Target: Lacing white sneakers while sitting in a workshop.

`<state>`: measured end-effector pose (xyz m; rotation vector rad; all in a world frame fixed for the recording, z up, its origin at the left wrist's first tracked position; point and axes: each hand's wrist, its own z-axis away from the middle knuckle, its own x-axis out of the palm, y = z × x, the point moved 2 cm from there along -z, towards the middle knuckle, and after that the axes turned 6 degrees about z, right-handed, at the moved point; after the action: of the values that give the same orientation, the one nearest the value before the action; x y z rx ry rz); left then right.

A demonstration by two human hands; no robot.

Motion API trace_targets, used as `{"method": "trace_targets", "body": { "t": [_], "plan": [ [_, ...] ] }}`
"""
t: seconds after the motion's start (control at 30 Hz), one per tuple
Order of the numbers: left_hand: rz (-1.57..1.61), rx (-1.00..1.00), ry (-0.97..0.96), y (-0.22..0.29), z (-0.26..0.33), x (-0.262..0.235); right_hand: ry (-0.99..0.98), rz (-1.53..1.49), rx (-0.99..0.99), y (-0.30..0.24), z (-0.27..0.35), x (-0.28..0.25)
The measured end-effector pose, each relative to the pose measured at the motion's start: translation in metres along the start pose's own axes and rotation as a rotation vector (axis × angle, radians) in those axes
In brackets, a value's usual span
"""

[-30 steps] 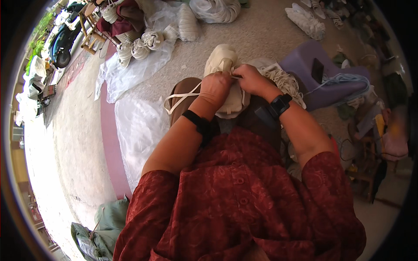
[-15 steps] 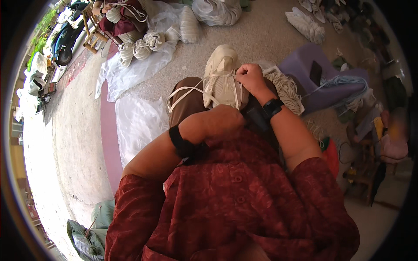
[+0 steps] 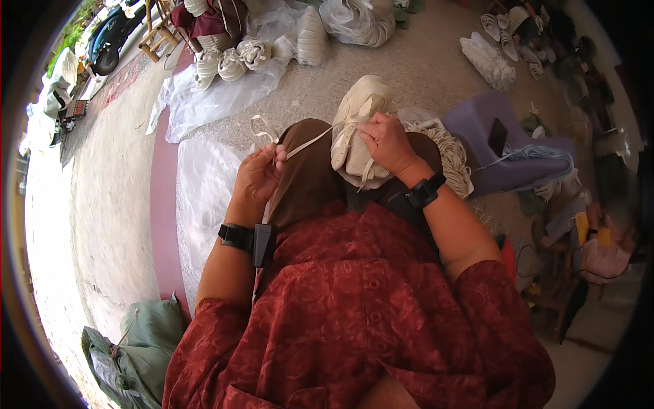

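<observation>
A cream sneaker (image 3: 346, 146) lies across my lap with its toe pointing away from me. From its lacing a flat cream shoelace (image 3: 310, 141) runs taut to the left over my brown-clad knee. My left hand (image 3: 261, 174) is closed on that lace, and a loose loop of it stands up beyond the fingers. Over the right side of the sneaker's lacing, my right hand (image 3: 390, 142) is closed in a pinch on the lace; its fingertips partly cover the eyelets. One lace end hangs by the shoe's opening.
Beside my right knee are a bundle of cream laces (image 3: 446, 153) and a purple plastic stool (image 3: 470, 123) bearing a dark phone (image 3: 499, 135) and pale blue cords (image 3: 541, 129). Sneakers (image 3: 231, 65) sit on plastic sheeting ahead. A green sack (image 3: 153, 334) lies at lower left.
My left hand has moved from the shoe's near end out to the left, drawing the lace. My right hand has shifted slightly inward over the lacing. The sneaker is tilted a little.
</observation>
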<state>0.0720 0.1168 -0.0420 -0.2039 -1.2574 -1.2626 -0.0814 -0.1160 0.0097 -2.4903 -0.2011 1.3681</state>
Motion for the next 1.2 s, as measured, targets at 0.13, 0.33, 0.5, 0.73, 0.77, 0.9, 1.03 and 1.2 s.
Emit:
{"method": "trace_targets", "body": {
  "t": [0.13,0.33,0.5,0.73,0.77,0.9,1.03,1.2],
  "plan": [
    [-0.203,-0.039,-0.183,-0.014,-0.005,0.067,-0.011,0.080,-0.007,-0.002,-0.001,0.003],
    [-0.548,0.091,-0.290,-0.038,-0.054,0.099,0.050,-0.116,0.251,0.002,0.000,0.009],
    [-0.617,0.150,-0.305,-0.054,-0.077,0.105,-0.017,-0.124,0.393,0.000,-0.005,0.006],
    [-1.276,0.483,-0.200,-0.049,-0.083,0.120,0.022,-0.188,0.405,0.004,-0.003,0.010],
    [-1.453,0.541,-0.183,-0.047,-0.080,0.126,0.038,-0.181,0.397,0.005,-0.003,0.010],
    [-1.857,0.742,-0.273,-0.049,-0.071,0.154,0.068,-0.170,0.376,0.003,-0.004,0.010],
    [-2.152,0.707,-0.327,-0.061,-0.080,0.166,0.113,-0.218,0.409,0.007,-0.003,0.012],
    [-1.556,0.331,-0.224,-0.052,-0.104,0.131,0.092,-0.294,0.476,0.014,-0.002,0.016]
  ]
}}
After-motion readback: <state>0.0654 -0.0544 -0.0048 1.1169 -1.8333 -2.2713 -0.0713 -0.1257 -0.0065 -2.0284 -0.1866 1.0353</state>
